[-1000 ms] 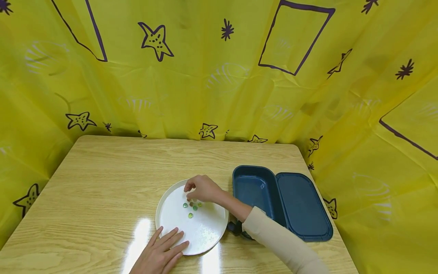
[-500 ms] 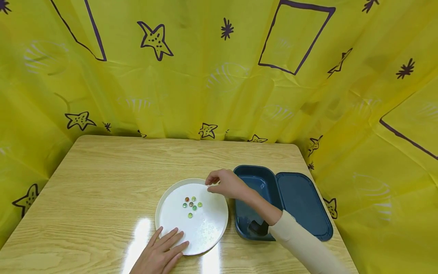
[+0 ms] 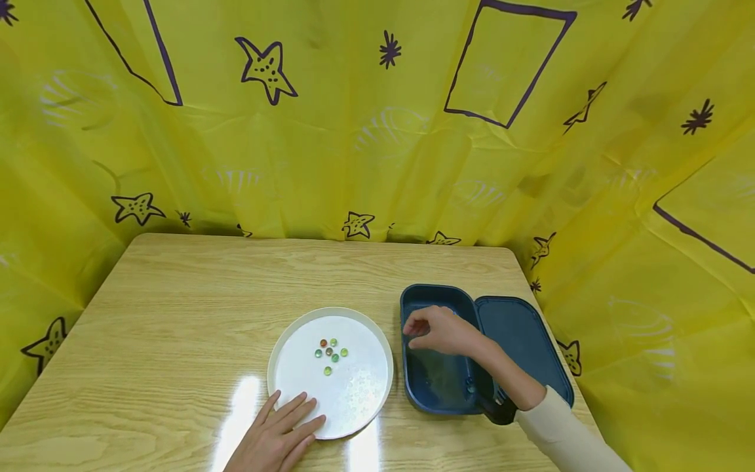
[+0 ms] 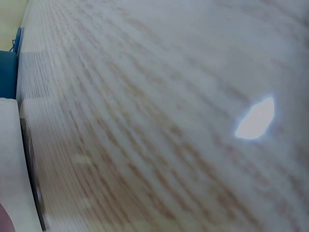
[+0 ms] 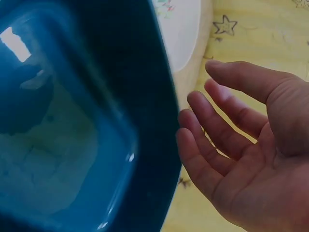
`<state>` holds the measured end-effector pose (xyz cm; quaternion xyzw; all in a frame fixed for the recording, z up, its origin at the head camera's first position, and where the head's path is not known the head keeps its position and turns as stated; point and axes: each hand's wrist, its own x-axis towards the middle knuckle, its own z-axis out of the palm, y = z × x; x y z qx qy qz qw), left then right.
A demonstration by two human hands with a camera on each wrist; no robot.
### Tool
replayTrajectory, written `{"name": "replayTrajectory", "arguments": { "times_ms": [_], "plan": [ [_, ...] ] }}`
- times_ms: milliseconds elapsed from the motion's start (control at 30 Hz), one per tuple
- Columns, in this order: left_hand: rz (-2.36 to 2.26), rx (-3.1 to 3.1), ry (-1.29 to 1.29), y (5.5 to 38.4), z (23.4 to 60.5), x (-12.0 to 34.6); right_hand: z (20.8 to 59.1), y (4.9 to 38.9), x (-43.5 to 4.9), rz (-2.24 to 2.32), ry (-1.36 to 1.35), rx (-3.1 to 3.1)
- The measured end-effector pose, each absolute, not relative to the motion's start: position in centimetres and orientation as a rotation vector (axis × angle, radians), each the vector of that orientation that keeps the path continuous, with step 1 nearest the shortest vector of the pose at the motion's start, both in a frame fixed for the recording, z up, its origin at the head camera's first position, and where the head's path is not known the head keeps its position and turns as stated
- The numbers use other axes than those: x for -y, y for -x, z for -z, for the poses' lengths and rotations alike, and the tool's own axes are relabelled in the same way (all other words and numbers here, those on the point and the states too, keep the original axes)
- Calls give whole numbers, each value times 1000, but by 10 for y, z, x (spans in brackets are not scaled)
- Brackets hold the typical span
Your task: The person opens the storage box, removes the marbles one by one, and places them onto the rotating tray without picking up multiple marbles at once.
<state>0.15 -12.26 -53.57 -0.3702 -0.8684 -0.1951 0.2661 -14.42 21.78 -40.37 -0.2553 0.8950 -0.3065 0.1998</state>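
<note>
Several small glass marbles (image 3: 329, 352), green, yellowish and reddish, lie in a loose cluster on a round white plate (image 3: 362, 387) with a raised rim. My left hand (image 3: 274, 432) rests on the plate's near left edge, fingers spread. Over the deep dark blue box (image 3: 433, 400) hovers my right hand (image 3: 445, 331), its fingers loosely bent and thumb apart. In the right wrist view nothing shows between the thumb and fingers (image 5: 219, 125), which are beside the box's wall (image 5: 159, 145). Part of the box's inside is hidden under the hand and forearm.
A flat blue lid (image 3: 519, 347) lies along the box's right side, partly behind the right forearm. The wooden table (image 3: 194, 308) carries it all, and a yellow curtain (image 3: 330, 144) with starfish drawings hangs behind and at both sides.
My right hand has travelled rightward, from the marbles across the plate's rim to above the box. The left hand and the visible marbles have stayed where they were.
</note>
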Motion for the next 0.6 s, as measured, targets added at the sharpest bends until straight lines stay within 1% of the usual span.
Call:
{"name": "replayTrajectory", "arguments": {
  "times_ms": [267,600],
  "plan": [
    [524,2356,1001,-2,536,123,414,132,-246,706,636,-2506],
    [516,2351,1007,-2,535,123,422,123,-251,438,426,-2570]
  ]
}}
